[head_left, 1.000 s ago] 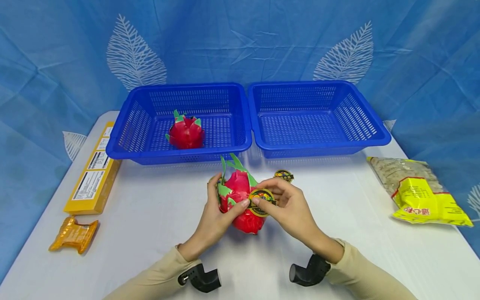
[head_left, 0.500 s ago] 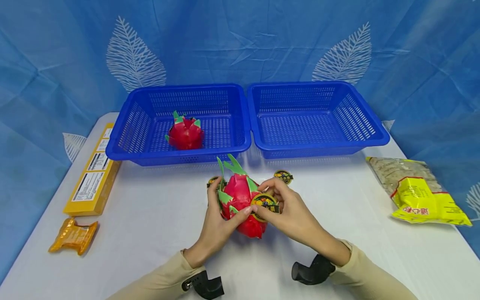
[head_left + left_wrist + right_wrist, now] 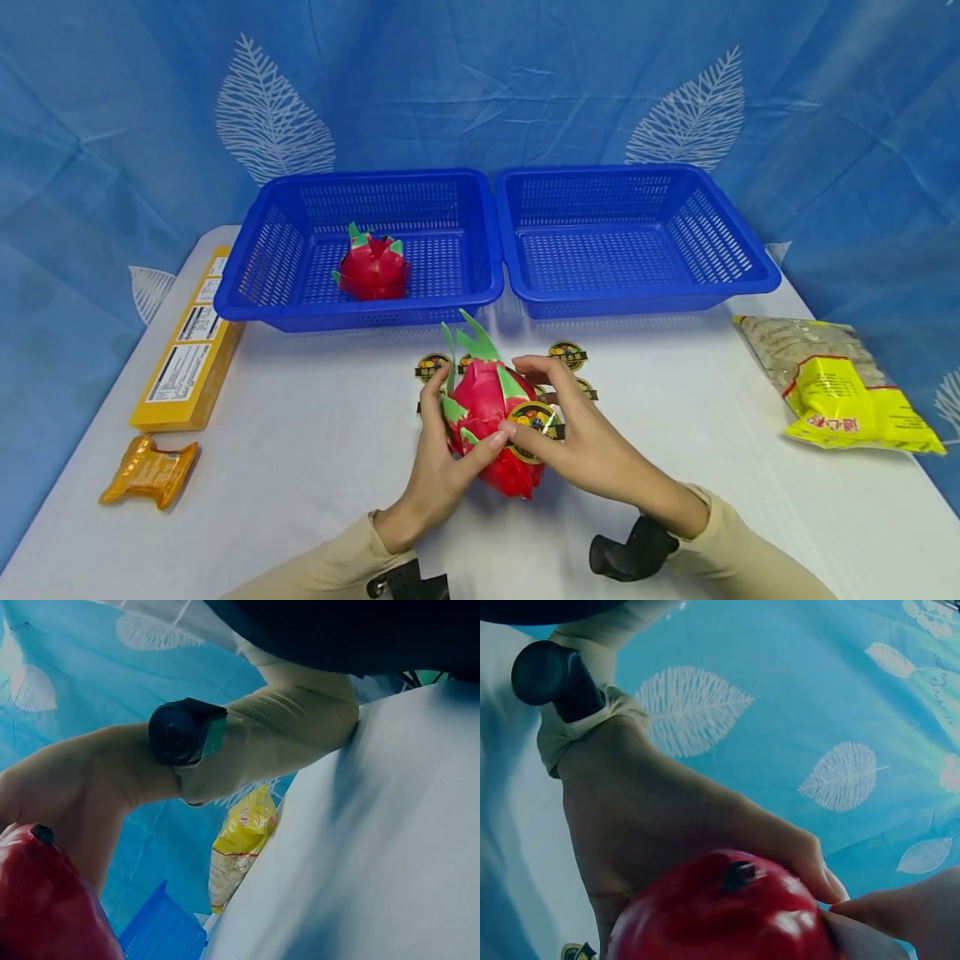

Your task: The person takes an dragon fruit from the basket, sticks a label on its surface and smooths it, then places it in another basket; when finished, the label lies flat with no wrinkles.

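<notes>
A red dragon fruit (image 3: 483,387) with green leaf tips stands in front of the baskets, tilted between both hands. My left hand (image 3: 438,471) grips its left side, thumb across the front. My right hand (image 3: 581,433) is at its right side, fingers curled partly out of sight behind. The right thumb lies over the left edge of a round black-and-gold fruit sticker (image 3: 536,425) at the fruit's front right. Both thumb tips nearly meet there. In the right wrist view, the fruit's red underside (image 3: 720,922) shows a dark stem end, and the right thumb (image 3: 907,911) reaches in from the right.
Several more round stickers (image 3: 567,355) lie on the table behind the fruit. A second dragon fruit (image 3: 372,268) sits in the left blue basket (image 3: 360,315); another blue basket (image 3: 645,297) adjoins it. Yellow box (image 3: 183,354) and orange packet (image 3: 150,472) stand left, yellow bag (image 3: 840,387) right.
Both hands and the dragon fruit have shifted slightly toward me and to the right. The sticker has moved with them, and more stickers on the table behind have come into sight.
</notes>
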`<state>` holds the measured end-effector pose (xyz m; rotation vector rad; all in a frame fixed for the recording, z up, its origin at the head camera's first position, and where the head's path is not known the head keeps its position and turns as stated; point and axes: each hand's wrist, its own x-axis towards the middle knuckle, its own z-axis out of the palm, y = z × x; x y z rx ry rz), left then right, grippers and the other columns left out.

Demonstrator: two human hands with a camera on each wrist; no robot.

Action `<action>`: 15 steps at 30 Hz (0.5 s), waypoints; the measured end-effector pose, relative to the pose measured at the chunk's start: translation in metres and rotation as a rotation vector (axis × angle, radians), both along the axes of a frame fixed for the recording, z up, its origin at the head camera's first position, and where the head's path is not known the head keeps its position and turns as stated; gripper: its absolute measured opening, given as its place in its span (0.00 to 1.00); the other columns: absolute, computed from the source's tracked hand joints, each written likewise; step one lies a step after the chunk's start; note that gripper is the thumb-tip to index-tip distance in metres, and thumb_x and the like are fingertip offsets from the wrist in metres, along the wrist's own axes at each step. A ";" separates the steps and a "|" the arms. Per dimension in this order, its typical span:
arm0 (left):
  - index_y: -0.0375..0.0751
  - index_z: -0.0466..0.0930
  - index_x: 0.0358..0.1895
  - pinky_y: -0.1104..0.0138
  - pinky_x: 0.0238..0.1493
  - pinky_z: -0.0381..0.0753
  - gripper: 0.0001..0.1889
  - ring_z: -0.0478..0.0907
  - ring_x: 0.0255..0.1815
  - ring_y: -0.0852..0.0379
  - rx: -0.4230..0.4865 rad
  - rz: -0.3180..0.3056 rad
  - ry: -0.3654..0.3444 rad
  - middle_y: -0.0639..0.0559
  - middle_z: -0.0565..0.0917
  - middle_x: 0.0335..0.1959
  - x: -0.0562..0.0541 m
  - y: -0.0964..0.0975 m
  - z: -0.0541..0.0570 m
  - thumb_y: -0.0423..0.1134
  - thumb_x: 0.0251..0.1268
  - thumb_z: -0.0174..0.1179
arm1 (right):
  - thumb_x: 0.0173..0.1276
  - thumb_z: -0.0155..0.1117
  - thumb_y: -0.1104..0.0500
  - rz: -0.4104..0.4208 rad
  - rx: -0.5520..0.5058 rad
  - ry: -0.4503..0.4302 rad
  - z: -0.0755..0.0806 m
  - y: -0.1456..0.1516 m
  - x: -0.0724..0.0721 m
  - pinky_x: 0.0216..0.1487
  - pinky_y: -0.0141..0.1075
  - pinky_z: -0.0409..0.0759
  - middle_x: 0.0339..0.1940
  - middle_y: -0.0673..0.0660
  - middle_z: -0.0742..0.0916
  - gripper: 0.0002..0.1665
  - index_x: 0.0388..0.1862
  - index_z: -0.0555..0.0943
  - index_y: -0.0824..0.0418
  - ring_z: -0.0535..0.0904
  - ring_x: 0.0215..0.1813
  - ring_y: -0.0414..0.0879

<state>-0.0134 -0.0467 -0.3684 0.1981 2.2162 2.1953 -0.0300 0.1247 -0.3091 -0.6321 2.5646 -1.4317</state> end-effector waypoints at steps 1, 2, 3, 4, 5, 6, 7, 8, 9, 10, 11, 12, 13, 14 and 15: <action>0.51 0.41 0.69 0.66 0.52 0.76 0.47 0.70 0.55 0.51 0.000 -0.006 0.007 0.46 0.68 0.58 0.001 0.000 0.000 0.48 0.49 0.63 | 0.59 0.63 0.52 0.005 -0.003 -0.002 0.001 0.000 0.001 0.59 0.50 0.68 0.59 0.50 0.70 0.35 0.63 0.59 0.52 0.65 0.63 0.44; 0.52 0.40 0.69 0.66 0.52 0.76 0.47 0.70 0.55 0.51 0.001 -0.013 0.017 0.46 0.68 0.58 0.001 0.000 0.001 0.47 0.49 0.63 | 0.59 0.63 0.52 0.010 -0.005 -0.001 0.002 0.001 0.001 0.59 0.50 0.68 0.60 0.50 0.70 0.35 0.63 0.59 0.51 0.65 0.63 0.44; 0.52 0.40 0.69 0.66 0.52 0.76 0.47 0.70 0.56 0.52 0.005 -0.018 0.027 0.46 0.68 0.58 0.002 -0.001 0.001 0.47 0.49 0.63 | 0.59 0.63 0.51 0.013 -0.008 -0.005 0.002 0.002 0.002 0.60 0.50 0.68 0.60 0.49 0.70 0.35 0.63 0.59 0.51 0.64 0.64 0.44; 0.52 0.40 0.69 0.65 0.53 0.76 0.47 0.70 0.56 0.52 0.012 -0.023 0.040 0.46 0.67 0.58 0.002 -0.001 0.002 0.46 0.49 0.63 | 0.60 0.63 0.51 0.017 -0.017 -0.007 0.003 0.002 0.003 0.60 0.51 0.67 0.61 0.49 0.69 0.36 0.63 0.58 0.50 0.63 0.64 0.45; 0.53 0.40 0.69 0.66 0.52 0.77 0.48 0.70 0.56 0.52 0.017 -0.023 0.051 0.46 0.67 0.58 0.002 -0.001 0.003 0.46 0.49 0.63 | 0.60 0.63 0.52 0.018 -0.028 -0.009 0.004 0.003 0.003 0.61 0.51 0.67 0.62 0.50 0.69 0.35 0.63 0.58 0.50 0.63 0.65 0.45; 0.53 0.39 0.69 0.65 0.52 0.77 0.48 0.70 0.56 0.52 0.021 -0.022 0.066 0.46 0.67 0.58 0.002 -0.001 0.003 0.45 0.49 0.63 | 0.60 0.63 0.52 0.018 -0.042 -0.013 0.005 0.003 0.004 0.61 0.51 0.67 0.62 0.50 0.68 0.35 0.63 0.58 0.50 0.62 0.65 0.45; 0.52 0.39 0.69 0.65 0.52 0.77 0.48 0.69 0.57 0.51 0.025 -0.022 0.087 0.46 0.67 0.58 0.002 -0.002 0.004 0.45 0.49 0.63 | 0.60 0.63 0.53 0.019 -0.063 -0.018 0.005 0.003 0.004 0.62 0.51 0.66 0.63 0.50 0.67 0.35 0.63 0.58 0.50 0.62 0.66 0.46; 0.52 0.39 0.69 0.65 0.51 0.78 0.48 0.69 0.57 0.51 0.030 -0.019 0.104 0.46 0.66 0.59 0.001 -0.003 0.005 0.44 0.48 0.64 | 0.61 0.62 0.54 0.018 -0.086 -0.025 0.006 0.003 0.005 0.62 0.49 0.68 0.64 0.50 0.67 0.35 0.64 0.58 0.51 0.61 0.66 0.46; 0.50 0.39 0.69 0.64 0.51 0.78 0.49 0.69 0.57 0.51 0.038 -0.016 0.121 0.46 0.65 0.59 0.001 -0.003 0.005 0.44 0.48 0.64 | 0.61 0.62 0.55 0.016 -0.115 -0.039 0.006 0.002 0.005 0.62 0.46 0.69 0.64 0.50 0.66 0.35 0.64 0.57 0.51 0.61 0.67 0.47; 0.50 0.38 0.69 0.64 0.50 0.79 0.49 0.68 0.57 0.51 0.050 -0.016 0.137 0.46 0.65 0.60 0.000 -0.004 0.006 0.44 0.48 0.64 | 0.61 0.61 0.56 0.013 -0.143 -0.048 0.006 0.001 0.006 0.61 0.43 0.70 0.65 0.50 0.66 0.35 0.64 0.57 0.51 0.61 0.67 0.48; 0.50 0.38 0.69 0.63 0.49 0.79 0.50 0.68 0.57 0.50 0.062 -0.014 0.157 0.46 0.64 0.60 0.000 -0.004 0.006 0.43 0.47 0.65 | 0.62 0.61 0.57 0.011 -0.175 -0.060 0.005 0.000 0.006 0.60 0.40 0.72 0.65 0.50 0.65 0.35 0.65 0.57 0.52 0.62 0.67 0.49; 0.50 0.38 0.69 0.63 0.48 0.80 0.50 0.68 0.57 0.50 0.073 -0.012 0.177 0.46 0.64 0.60 -0.001 -0.005 0.006 0.43 0.47 0.65 | 0.62 0.60 0.58 0.008 -0.209 -0.070 0.004 -0.001 0.006 0.58 0.37 0.74 0.65 0.51 0.65 0.35 0.65 0.56 0.52 0.63 0.67 0.49; 0.50 0.38 0.69 0.62 0.48 0.80 0.51 0.69 0.57 0.50 0.086 -0.008 0.194 0.46 0.64 0.60 -0.002 -0.006 0.005 0.43 0.46 0.66 | 0.63 0.59 0.59 0.002 -0.238 -0.075 0.003 -0.002 0.006 0.57 0.33 0.74 0.66 0.52 0.65 0.35 0.65 0.56 0.53 0.62 0.67 0.50; 0.50 0.38 0.69 0.62 0.48 0.80 0.51 0.68 0.57 0.50 0.100 -0.004 0.208 0.46 0.64 0.60 -0.003 -0.006 0.005 0.43 0.46 0.67 | 0.63 0.59 0.61 -0.004 -0.266 -0.080 0.001 -0.004 0.006 0.56 0.31 0.74 0.66 0.53 0.65 0.34 0.65 0.56 0.53 0.62 0.67 0.51; 0.51 0.38 0.69 0.62 0.47 0.80 0.52 0.68 0.58 0.50 0.113 0.001 0.224 0.46 0.64 0.60 -0.004 -0.006 0.005 0.43 0.45 0.67 | 0.63 0.58 0.61 -0.011 -0.293 -0.084 -0.001 -0.005 0.006 0.55 0.29 0.74 0.66 0.55 0.65 0.34 0.65 0.55 0.53 0.62 0.67 0.51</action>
